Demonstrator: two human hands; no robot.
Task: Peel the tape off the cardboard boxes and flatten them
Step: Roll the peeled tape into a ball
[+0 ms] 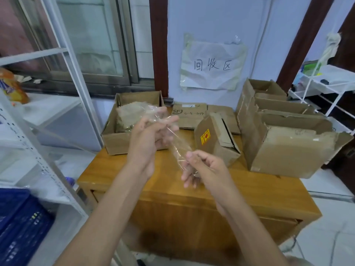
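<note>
We hold a strip of clear tape in the air above the wooden table, its long axis slanting from upper left to lower right. Our left hand grips the upper end, our right hand pinches the lower. The table's near edge lies bare. A small box bearing a yellow sticker lies tipped, a flattened box reads "SF", and a wall paper sign reads "回收区".

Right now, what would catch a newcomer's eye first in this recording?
At centre, the left hand and right hand hold a strip of clear peeled tape stretched between them above the wooden table. Behind stand open brown cardboard boxes, and a crumpled white paper sign is taped to the wall.
</note>
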